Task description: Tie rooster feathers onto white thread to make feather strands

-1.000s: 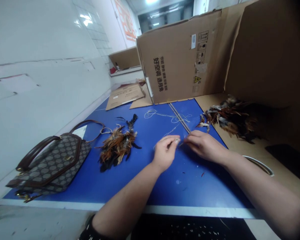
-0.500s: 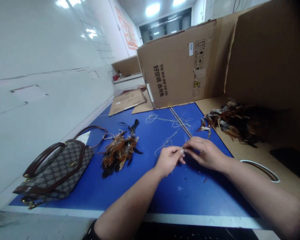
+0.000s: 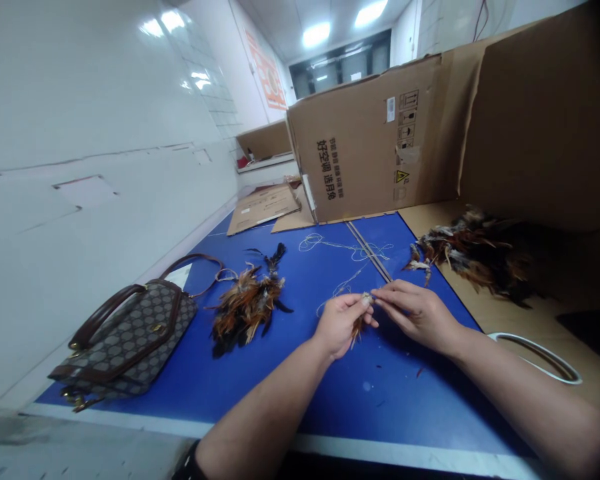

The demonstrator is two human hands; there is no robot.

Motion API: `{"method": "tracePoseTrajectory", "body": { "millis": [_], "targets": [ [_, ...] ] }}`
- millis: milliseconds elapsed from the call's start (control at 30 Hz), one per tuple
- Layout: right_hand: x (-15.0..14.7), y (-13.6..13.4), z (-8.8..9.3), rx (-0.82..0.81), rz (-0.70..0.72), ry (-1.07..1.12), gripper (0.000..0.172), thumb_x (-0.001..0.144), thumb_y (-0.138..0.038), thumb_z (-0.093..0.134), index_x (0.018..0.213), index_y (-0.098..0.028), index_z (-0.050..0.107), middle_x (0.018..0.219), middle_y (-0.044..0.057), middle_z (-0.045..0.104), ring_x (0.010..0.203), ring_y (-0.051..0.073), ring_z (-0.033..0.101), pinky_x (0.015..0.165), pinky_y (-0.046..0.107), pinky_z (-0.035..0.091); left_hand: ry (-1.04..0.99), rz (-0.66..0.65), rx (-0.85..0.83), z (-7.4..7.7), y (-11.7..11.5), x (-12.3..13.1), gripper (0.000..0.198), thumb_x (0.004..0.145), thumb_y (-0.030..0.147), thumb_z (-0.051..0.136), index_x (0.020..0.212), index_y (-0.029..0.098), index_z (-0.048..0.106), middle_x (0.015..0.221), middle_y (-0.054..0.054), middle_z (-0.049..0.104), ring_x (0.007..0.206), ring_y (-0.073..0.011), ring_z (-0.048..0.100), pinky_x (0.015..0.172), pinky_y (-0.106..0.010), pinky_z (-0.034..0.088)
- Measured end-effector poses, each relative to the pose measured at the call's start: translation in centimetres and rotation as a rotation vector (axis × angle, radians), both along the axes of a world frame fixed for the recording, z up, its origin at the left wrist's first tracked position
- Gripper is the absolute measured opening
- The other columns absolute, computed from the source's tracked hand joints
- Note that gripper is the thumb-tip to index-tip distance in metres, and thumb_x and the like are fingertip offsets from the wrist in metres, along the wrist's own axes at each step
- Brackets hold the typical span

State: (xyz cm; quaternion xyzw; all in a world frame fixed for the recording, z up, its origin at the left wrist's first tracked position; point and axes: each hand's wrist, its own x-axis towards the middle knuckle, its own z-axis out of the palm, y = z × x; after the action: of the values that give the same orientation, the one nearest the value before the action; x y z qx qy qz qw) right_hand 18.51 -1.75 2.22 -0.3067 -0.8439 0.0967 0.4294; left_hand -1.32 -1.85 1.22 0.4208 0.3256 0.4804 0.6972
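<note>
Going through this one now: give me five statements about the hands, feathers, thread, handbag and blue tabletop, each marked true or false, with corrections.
1. The left hand holds a small feather bunch. True.
2. The right hand rests on the handbag. False: the right hand has its fingertips close by the left hand's.
3. The patterned handbag is at the tabletop's right. False: the patterned handbag is at the left of the blue tabletop.
4. The thread is wound on a spool. False: the pale thread lies in loose loops.
5. A brown-and-black feather pile lies between the handbag and left hand. True.
</note>
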Motion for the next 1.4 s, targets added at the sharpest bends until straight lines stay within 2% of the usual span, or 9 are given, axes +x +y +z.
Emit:
{"method": "tracePoseTrajectory", "body": {
  "millis": [167,300,400,633,733,867,1000,1200,1400],
  "targets": [
    [0.2,0.1,-0.4,-0.007,0.005,-0.028,0.032,0.100,-0.023,0.058,0.129,-0.029,0.069,0.109,0.010,0.073,0.094,0.021,0.072,0.082,0.034,0.061,0.062,-0.019,0.019,-0.6,0.1,-0.2,0.037,0.076,0.043,0.085,0.085,0.009,0.073,0.071,-0.003,0.063,0.061,-0.0106,0.060,0.067,-0.027,0.052],
    [0.3,0.1,-0.2,-0.044,0.020,-0.013,0.036,0.100,-0.021,0.058,0.134,-0.029,0.067,0.112,0.010,0.071,0.098,0.020,0.070,0.084,0.033,0.059,0.293,-0.061,0.080,-0.9,0.4,-1.0,0.038,0.081,0.049,0.078,0.084,0.011,0.072,0.065,-0.005,0.066,0.053,-0.0103,0.057,0.054,-0.023,0.041],
    [0.4,0.1,0.2,-0.085,0.124,-0.046,0.035,0.102,-0.019,0.054,0.132,-0.029,0.068,0.110,0.009,0.069,0.096,0.018,0.069,0.084,0.031,0.058,0.447,-0.169,0.126,-0.3,0.4,-1.8,0.041,0.082,0.052,0.075,0.082,0.011,0.071,0.062,-0.006,0.067,0.048,-0.0093,0.053,0.047,-0.021,0.033],
    [-0.2,-0.2,1.0,-0.159,0.227,-0.067,0.024,0.101,-0.015,0.048,0.104,-0.020,0.072,0.097,0.009,0.069,0.088,0.018,0.067,0.078,0.029,0.055,0.500,-0.339,0.201,0.6,0.4,-2.7,0.041,0.082,0.051,0.075,0.081,0.011,0.071,0.065,-0.005,0.067,0.056,-0.0114,0.060,0.054,-0.021,0.042],
    [-0.3,-0.1,1.0,-0.175,0.114,0.012,0.026,0.103,-0.024,0.051,0.118,-0.022,0.071,0.103,0.009,0.072,0.084,0.017,0.068,0.080,0.031,0.057,0.434,-0.192,0.200,0.8,1.3,-3.5,0.038,0.080,0.048,0.077,0.090,0.011,0.075,0.070,-0.004,0.067,0.057,-0.0119,0.062,0.052,-0.021,0.042],
    [0.8,0.8,1.0,-0.241,-0.128,-0.009,0.047,0.100,-0.036,0.057,0.146,-0.022,0.057,0.109,0.009,0.075,0.072,0.016,0.067,0.073,0.031,0.058,0.237,0.293,0.261,1.2,3.8,-5.9,0.034,0.080,0.043,0.080,0.093,0.011,0.076,0.073,-0.004,0.067,0.057,-0.0099,0.061,0.059,-0.023,0.048],
    [1.9,1.8,1.8,-0.231,-0.218,-0.215,0.037,0.097,-0.035,0.059,0.129,-0.019,0.070,0.108,0.011,0.077,0.085,0.022,0.072,0.080,0.034,0.057,0.064,0.628,0.269,1.3,6.1,-8.4,0.037,0.076,0.042,0.083,0.095,0.011,0.076,0.076,-0.002,0.066,0.058,-0.0074,0.057,0.062,-0.025,0.051],
    [-1.3,2.7,3.8,-0.272,-0.248,-0.491,0.025,0.096,-0.030,0.057,0.099,-0.024,0.080,0.101,0.008,0.078,0.088,0.023,0.072,0.082,0.032,0.053,-0.003,0.701,0.267,0.7,6.7,-8.6,0.038,0.075,0.043,0.084,0.095,0.011,0.075,0.076,-0.002,0.064,0.056,-0.0071,0.054,0.057,-0.024,0.049],
    [-3.9,8.0,2.3,-0.447,-0.465,-0.585,0.020,0.090,-0.025,0.061,0.097,-0.023,0.080,0.103,0.008,0.079,0.099,0.025,0.072,0.082,0.028,0.050,0.071,0.682,0.294,0.5,6.1,-7.4,0.039,0.079,0.046,0.080,0.097,0.012,0.076,0.075,-0.002,0.065,0.055,-0.0073,0.054,0.057,-0.023,0.045]
  ]
}}
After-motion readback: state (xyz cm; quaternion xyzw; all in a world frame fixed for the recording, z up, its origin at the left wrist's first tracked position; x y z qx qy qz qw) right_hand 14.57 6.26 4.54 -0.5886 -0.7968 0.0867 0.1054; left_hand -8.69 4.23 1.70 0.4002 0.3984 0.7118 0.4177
